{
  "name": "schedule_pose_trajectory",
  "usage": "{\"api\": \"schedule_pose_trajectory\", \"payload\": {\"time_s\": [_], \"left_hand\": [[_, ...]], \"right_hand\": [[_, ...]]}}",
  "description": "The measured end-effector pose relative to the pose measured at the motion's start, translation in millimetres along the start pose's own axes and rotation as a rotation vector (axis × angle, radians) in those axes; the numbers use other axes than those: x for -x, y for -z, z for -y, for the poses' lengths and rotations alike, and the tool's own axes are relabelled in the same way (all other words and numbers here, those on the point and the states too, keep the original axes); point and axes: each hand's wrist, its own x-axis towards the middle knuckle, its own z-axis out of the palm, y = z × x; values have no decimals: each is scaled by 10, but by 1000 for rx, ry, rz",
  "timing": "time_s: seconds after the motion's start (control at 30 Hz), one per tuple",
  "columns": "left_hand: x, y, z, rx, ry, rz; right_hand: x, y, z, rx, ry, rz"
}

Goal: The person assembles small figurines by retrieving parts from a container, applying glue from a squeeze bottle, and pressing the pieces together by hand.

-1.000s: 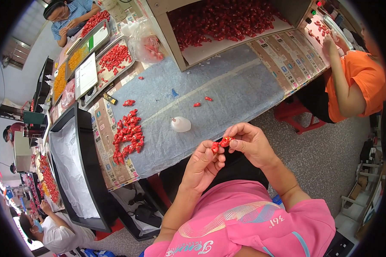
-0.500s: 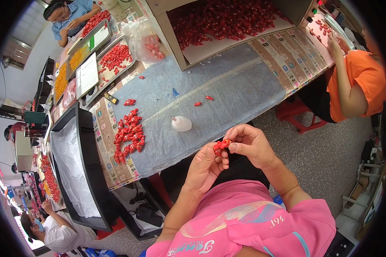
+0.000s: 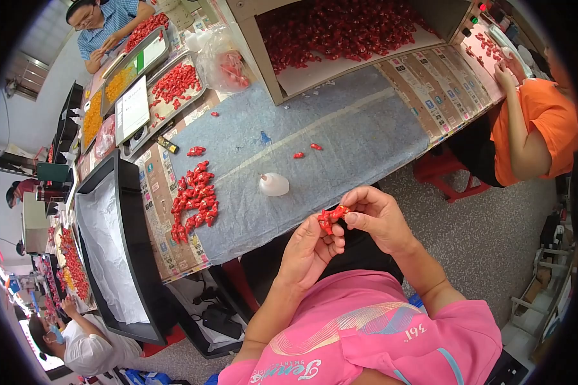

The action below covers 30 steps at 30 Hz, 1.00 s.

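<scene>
A small red plastic figurine (image 3: 328, 221) is held over the table's front edge, between both hands. My left hand (image 3: 308, 251) grips its left end between thumb and curled fingers. On its other end, the thumb and forefinger of my right hand (image 3: 380, 219) are pinched. A white squeeze bottle (image 3: 274, 185) with a thin tip stands on the blue cloth (image 3: 250, 218) beyond my hands. Farther off lie two small red pieces (image 3: 307, 151). To the left is a cluster of red figurines (image 3: 194, 200). Fingers hide part of the held figurine.
An open box (image 3: 277, 90) heaped with red figurines is at the back. A black tray (image 3: 131, 224) lined with white paper sits at the left. Behind it are a tray of red parts (image 3: 202, 86) and a tablet (image 3: 133, 108). Co-workers sit left and right.
The red figurine shows more between my fingertips, its right end extending toward my right hand. Both hands keep hold of it. The whole view has shifted slightly.
</scene>
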Motion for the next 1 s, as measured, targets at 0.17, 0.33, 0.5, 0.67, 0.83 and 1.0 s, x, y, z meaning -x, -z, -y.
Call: {"api": "schedule_pose_trajectory", "payload": {"time_s": [0.17, 0.33, 0.5, 0.67, 0.83, 1.0], "left_hand": [[1, -7, -7, 34, 18, -13], [-11, -29, -5, 101, 43, -18], [-26, -21, 16, 109, 39, -11], [-16, -59, 33, -51, -47, -62], [-21, -77, 42, -185, -119, -93], [13, -107, 50, -205, -133, -106]], "right_hand": [[-2, 9, -21, 25, 7, -5], [-1, -7, -17, 16, -4, -14], [10, -29, -23, 33, 17, -1], [14, -20, -35, 54, 48, 9], [16, -1, -87, 151, 120, -16], [55, 0, -105, 253, 171, -20]]}}
